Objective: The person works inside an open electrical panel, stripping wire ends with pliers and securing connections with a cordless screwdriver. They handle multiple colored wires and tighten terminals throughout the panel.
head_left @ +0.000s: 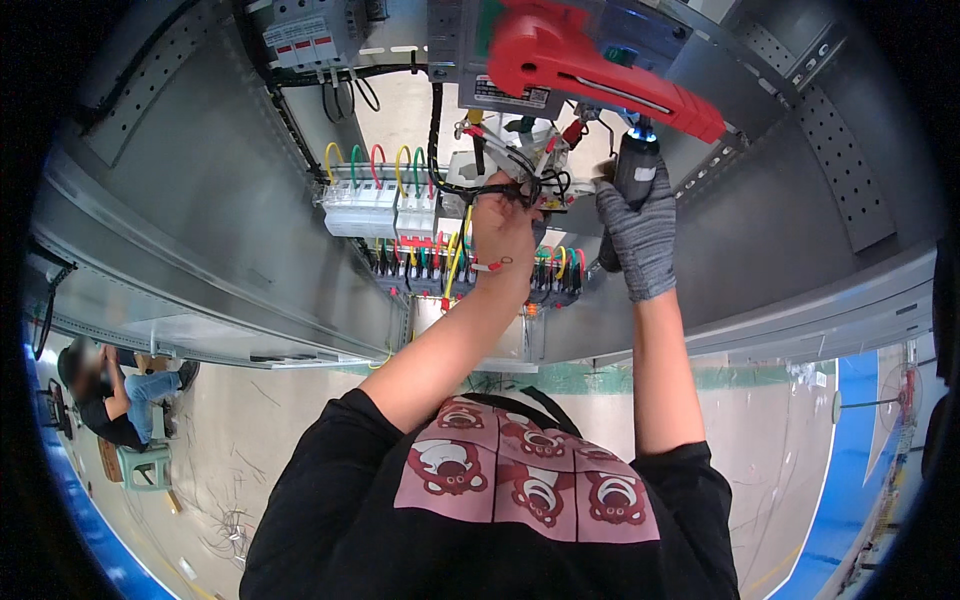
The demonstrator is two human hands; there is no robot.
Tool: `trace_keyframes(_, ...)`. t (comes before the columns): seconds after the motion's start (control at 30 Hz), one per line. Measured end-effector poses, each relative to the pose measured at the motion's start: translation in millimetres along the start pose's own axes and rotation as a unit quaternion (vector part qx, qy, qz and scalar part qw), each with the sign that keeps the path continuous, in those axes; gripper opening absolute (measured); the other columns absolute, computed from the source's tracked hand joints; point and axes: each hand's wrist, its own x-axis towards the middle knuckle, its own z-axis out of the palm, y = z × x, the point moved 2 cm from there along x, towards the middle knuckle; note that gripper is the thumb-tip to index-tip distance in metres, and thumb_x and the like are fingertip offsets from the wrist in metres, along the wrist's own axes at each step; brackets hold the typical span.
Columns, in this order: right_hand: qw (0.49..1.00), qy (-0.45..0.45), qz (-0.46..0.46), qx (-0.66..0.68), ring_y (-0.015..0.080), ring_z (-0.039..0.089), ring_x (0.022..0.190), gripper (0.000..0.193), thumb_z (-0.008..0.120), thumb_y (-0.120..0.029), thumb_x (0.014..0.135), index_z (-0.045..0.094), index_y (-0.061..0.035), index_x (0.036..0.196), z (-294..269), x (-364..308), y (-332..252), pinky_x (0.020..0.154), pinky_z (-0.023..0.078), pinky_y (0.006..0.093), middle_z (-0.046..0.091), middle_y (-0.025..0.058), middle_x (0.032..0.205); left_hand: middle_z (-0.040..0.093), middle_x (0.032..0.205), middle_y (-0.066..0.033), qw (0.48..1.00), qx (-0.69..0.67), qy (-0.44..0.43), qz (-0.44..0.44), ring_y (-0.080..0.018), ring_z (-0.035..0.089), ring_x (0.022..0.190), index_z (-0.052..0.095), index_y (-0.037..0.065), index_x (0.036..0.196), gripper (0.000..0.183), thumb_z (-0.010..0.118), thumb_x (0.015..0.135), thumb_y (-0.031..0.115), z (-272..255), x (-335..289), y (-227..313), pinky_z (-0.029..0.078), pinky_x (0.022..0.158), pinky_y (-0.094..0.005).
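My right hand [640, 240], in a grey knit glove, is closed around a black electric screwdriver [637, 170]. The tool points up and shows a blue-lit ring near its tip, just below a red rotary handle [620, 80]. Bare and slightly blurred, my left hand [503, 218] reaches up at the middle of the cabinet. Its fingers are curled at a bundle of black wires [540, 183], which partly hides them; what they grip is not clear. The red handle sits in front of a grey breaker unit [510, 95] with wire ends hanging below it.
White breakers [370, 210] with yellow, green and red wires stand left of my left hand. A terminal row [470, 268] runs below. Grey metal cabinet walls [800, 220] enclose both sides. Behind at left, a person [115, 400] sits on a green stool [145, 467]; wire scraps lie on the floor.
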Motion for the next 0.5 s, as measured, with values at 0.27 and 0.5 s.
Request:
trace_keyframes(0.27,0.988,-0.077,0.134,0.020,0.0134,0.060,0.071,0.035,0.074,-0.014,0.077,0.059,-0.0032,0.107,10.1,-15.1,-11.2,0.068,0.051,0.0306,0.065,0.0055,0.081,0.049,0.052,-0.0006,0.993,0.104,0.007,0.061,-0.0110,0.046,0.041,0.055,0.005,0.079,0.014,0.062,0.090,0.008,3.0,9.4,-3.8,0.034,0.039,-0.0265)
trace_keyframes(0.5,0.987,-0.032,0.136,0.085,0.0129,0.062,0.075,0.038,0.076,-0.017,0.077,0.058,-0.0014,0.107,21.4,-24.5,-1.8,0.072,0.052,0.0290,0.066,0.0070,0.087,0.053,0.058,-0.0001,0.995,0.097,-0.018,-0.009,-0.0086,0.045,0.045,0.059,0.004,0.079,0.013,0.061,0.091,0.008,-3.6,12.6,-3.8,0.033,0.043,-0.0248)
